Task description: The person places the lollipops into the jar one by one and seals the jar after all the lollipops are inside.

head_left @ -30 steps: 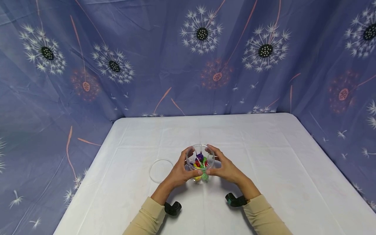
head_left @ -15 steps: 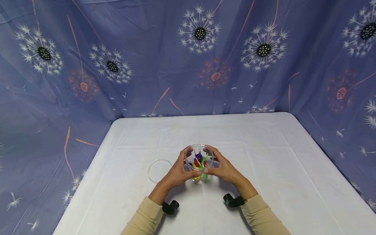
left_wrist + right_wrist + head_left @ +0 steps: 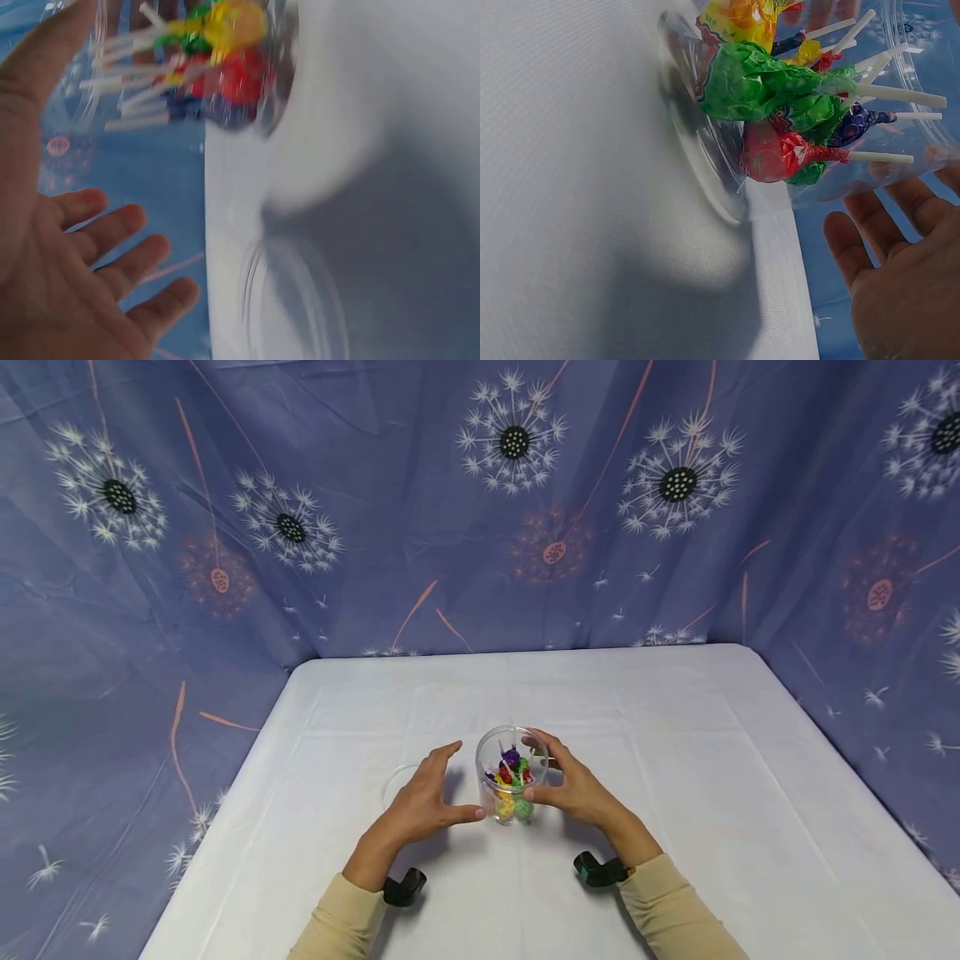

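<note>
A clear plastic jar (image 3: 489,747) stands upright on the white table, its top uncovered. Inside are several wrapped lollipops (image 3: 754,82) in green, red, yellow and purple, their white sticks pointing up. My right hand (image 3: 577,783) holds the jar's right side near the rim, thumb in front and fingers behind. Off to the left, my left hand (image 3: 420,800) is apart from the jar, fingers straight and thumb spread, with nothing in it. Beyond that hand lies a clear round lid (image 3: 300,300) flat on the table; the hand partly covers it in the head view.
The table (image 3: 712,777) has a white cloth cover. Blue curtains (image 3: 420,527) with a dandelion print hang behind it and along its sides. A black wrist camera (image 3: 405,887) sits on the left wrist, another black wrist camera (image 3: 597,870) on the right.
Half a second ago both hands held the jar. My left hand has let go and moved left, now covering part of the lid. The right hand and the jar stay in place.
</note>
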{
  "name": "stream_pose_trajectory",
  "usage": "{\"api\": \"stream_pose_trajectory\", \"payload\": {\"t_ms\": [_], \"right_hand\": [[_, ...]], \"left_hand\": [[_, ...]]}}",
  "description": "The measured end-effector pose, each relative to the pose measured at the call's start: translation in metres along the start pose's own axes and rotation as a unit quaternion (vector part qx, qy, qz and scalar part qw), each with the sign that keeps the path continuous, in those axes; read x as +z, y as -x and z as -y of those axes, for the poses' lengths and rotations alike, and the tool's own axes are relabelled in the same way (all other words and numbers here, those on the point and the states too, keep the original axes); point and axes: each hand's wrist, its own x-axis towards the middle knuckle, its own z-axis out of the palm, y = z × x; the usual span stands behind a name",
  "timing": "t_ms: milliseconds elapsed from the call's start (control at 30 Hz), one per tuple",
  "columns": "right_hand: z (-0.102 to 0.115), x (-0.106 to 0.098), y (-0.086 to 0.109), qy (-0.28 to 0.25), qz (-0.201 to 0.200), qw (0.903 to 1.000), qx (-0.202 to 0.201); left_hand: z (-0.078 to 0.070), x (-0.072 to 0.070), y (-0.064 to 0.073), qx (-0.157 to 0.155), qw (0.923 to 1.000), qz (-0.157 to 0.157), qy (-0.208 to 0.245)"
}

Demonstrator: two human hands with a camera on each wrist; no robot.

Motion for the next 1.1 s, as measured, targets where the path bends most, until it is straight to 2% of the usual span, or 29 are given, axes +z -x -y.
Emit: {"api": "stream_pose_trajectory", "payload": {"t_ms": [133, 433, 533, 767, 1100], "right_hand": [[0.0, -0.001, 0.0, -0.002, 0.001, 1.0, 0.003], [-0.002, -0.001, 0.0, 0.005, 0.005, 0.9999, 0.008], [-0.001, -0.001, 0.0, 0.005, 0.004, 0.9999, 0.011], [0.002, -0.001, 0.001, 0.005, 0.0, 1.0, 0.005], [0.0, -0.001, 0.0, 0.007, 0.003, 0.9999, 0.006]], "left_hand": [[0.011, -0.011, 0.006, 0.002, 0.9986, -0.013, -0.051], [0.046, -0.023, 0.014, -0.021, 0.993, -0.026, -0.113], [0.055, -0.026, 0.017, -0.029, 0.9926, -0.03, -0.114], [0.073, -0.03, 0.02, -0.025, 0.9922, -0.031, -0.118], [0.088, -0.029, 0.019, -0.004, 0.9949, -0.017, -0.1]]}}
